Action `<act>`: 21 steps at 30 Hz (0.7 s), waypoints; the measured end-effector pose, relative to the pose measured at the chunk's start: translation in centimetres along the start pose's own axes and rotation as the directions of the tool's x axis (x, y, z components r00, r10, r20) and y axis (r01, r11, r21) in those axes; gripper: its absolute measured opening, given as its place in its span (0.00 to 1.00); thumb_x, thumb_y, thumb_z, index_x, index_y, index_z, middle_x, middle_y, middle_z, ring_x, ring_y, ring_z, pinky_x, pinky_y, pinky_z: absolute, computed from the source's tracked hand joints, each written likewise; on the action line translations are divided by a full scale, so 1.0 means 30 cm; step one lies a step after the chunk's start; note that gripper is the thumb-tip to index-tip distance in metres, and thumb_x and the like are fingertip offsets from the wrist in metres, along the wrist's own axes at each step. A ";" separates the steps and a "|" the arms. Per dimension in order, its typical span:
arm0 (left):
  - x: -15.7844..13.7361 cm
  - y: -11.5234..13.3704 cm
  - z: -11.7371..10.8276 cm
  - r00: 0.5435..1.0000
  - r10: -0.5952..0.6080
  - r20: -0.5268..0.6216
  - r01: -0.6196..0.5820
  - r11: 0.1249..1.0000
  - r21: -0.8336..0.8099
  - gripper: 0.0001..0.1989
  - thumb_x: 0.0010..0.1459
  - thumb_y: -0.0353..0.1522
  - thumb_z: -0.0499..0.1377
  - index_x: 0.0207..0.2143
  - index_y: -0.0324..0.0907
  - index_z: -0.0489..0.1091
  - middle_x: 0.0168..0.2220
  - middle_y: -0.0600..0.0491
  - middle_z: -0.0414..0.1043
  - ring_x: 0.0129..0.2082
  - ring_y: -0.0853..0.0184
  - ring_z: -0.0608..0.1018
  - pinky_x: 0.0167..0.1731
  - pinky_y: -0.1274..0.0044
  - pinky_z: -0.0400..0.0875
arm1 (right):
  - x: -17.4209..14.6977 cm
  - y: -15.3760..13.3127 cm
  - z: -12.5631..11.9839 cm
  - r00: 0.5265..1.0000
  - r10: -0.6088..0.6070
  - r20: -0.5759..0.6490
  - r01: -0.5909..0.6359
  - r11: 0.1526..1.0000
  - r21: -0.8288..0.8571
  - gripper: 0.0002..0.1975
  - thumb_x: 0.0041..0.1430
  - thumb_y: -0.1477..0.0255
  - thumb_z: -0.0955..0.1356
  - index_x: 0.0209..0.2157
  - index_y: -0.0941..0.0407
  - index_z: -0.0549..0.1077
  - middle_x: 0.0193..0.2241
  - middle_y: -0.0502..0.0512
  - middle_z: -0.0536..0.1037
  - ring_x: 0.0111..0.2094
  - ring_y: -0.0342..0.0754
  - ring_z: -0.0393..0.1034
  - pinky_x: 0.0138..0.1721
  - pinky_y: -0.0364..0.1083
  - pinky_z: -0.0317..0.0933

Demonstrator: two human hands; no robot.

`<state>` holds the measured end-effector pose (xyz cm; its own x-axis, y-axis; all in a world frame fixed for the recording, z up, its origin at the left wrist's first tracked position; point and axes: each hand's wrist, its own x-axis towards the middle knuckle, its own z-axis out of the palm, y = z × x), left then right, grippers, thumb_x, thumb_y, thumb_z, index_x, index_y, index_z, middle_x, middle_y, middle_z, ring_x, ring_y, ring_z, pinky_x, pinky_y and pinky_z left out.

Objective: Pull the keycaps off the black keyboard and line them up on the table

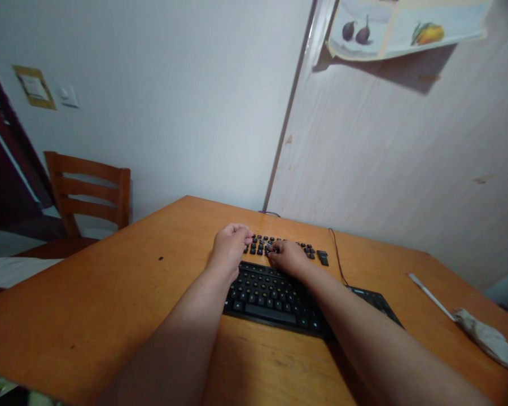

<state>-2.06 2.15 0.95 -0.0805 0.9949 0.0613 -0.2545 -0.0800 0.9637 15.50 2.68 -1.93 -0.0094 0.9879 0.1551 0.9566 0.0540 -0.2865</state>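
Note:
A black keyboard (271, 317) lies on the wooden table, with its upper rows bare of caps and several keys still on the lower rows. Behind it, loose black keycaps (259, 250) are laid out in rows. My left hand (230, 246) is closed in a pinch at the left end of these rows; whatever its fingertips hold is too small to make out. Over the middle of the rows, my right hand (290, 257) has its thumb and fingers together at a keycap. My right forearm hides part of the keyboard's right side.
The table (152, 304) meets the wall at the back. A black cable (337, 259) runs behind the keyboard. At the right lie a thin white stick (430, 296) and a crumpled pale cloth (486, 338). A wooden chair (91, 192) stands at the left.

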 end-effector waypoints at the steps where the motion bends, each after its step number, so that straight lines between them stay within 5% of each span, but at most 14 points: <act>1: 0.001 0.000 0.000 1.000 0.000 0.002 0.000 1.000 0.004 0.06 0.50 0.32 0.59 0.29 0.38 0.70 0.31 0.50 0.76 0.28 0.73 0.74 0.28 0.81 0.65 | -0.001 0.000 0.002 1.000 0.000 0.000 0.000 1.000 -0.001 0.07 0.55 0.69 0.68 0.33 0.53 0.79 0.29 0.54 0.79 0.32 0.49 0.71 0.31 0.43 0.56; 21: 0.003 -0.012 0.003 1.000 -0.008 0.014 0.007 1.000 0.016 0.06 0.50 0.33 0.59 0.28 0.38 0.70 0.29 0.50 0.75 0.26 0.72 0.73 0.27 0.81 0.63 | -0.006 0.003 0.012 1.000 -0.002 -0.022 0.003 0.999 0.045 0.08 0.54 0.69 0.68 0.35 0.53 0.79 0.32 0.56 0.80 0.35 0.52 0.72 0.33 0.45 0.56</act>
<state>-1.89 2.26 0.63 -0.0649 0.9962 0.0576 -0.2393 -0.0716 0.9683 15.50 2.55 -2.32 -0.0047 0.9842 0.1767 0.9426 0.0634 -0.3279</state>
